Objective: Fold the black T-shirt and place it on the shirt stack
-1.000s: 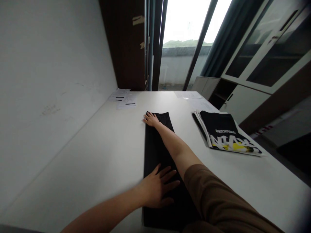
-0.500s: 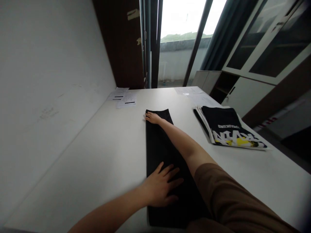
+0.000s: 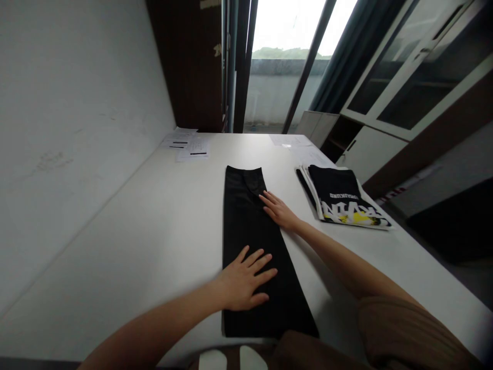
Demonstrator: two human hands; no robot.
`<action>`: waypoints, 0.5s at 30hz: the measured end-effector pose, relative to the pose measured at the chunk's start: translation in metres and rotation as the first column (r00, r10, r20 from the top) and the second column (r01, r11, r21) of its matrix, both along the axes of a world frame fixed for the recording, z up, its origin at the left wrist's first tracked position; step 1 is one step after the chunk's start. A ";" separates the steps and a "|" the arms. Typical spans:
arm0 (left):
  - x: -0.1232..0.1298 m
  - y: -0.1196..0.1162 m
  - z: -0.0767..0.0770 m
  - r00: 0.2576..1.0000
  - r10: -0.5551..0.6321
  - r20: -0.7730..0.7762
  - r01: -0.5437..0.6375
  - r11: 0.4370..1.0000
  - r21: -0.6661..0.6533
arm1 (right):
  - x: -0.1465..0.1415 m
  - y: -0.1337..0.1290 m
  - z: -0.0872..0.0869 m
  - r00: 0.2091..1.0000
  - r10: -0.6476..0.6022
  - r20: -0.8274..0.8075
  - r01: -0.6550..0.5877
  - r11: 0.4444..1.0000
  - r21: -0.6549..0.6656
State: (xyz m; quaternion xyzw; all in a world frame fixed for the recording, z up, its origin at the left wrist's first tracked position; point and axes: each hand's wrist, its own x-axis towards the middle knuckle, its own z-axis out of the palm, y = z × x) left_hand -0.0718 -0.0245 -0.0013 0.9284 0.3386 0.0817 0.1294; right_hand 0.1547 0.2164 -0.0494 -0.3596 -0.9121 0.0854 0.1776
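Observation:
A black folded garment (image 3: 250,231), long and narrow, lies flat on the white table (image 3: 154,231), its narrower end away from me. My left hand (image 3: 246,280) rests palm down on its lower half, fingers spread. My right hand (image 3: 279,209) touches the garment's right edge near the far end, with fingers stretched out. Small creases show in the cloth by the right fingertips. Neither hand grips anything.
A stack of folded shirts (image 3: 342,198), the top one black with white and yellow print, lies to the right. Papers (image 3: 192,146) are at the far left, and more papers (image 3: 292,141) at the far right. A wall (image 3: 77,128) borders the table's left side.
My right hand has moved from the garment's far left corner back and right to its right edge, uncovering the far end. My left hand stays on the cloth. The view has shifted slightly.

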 end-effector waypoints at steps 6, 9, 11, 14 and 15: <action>0.001 -0.004 -0.001 0.999 -0.026 0.032 0.027 1.000 -0.015 | 0.045 -0.102 0.016 0.996 0.065 0.065 -0.061 0.996 -0.071; 0.002 -0.008 -0.001 0.998 -0.060 0.032 0.060 0.998 -0.021 | 0.047 -0.118 0.020 0.994 0.066 0.086 -0.058 0.994 -0.087; 0.003 -0.009 0.002 0.997 -0.065 0.029 0.066 0.997 -0.026 | 0.043 -0.117 0.019 0.995 0.033 0.091 -0.026 0.997 -0.075; 0.001 -0.006 0.008 0.998 -0.025 0.050 0.026 0.999 -0.031 | 0.035 -0.110 0.016 0.995 -0.008 0.095 0.012 0.999 -0.034; -0.002 -0.003 0.010 0.998 0.005 0.068 -0.004 1.000 -0.023 | 0.032 -0.109 0.015 0.994 -0.012 0.105 0.014 1.000 -0.022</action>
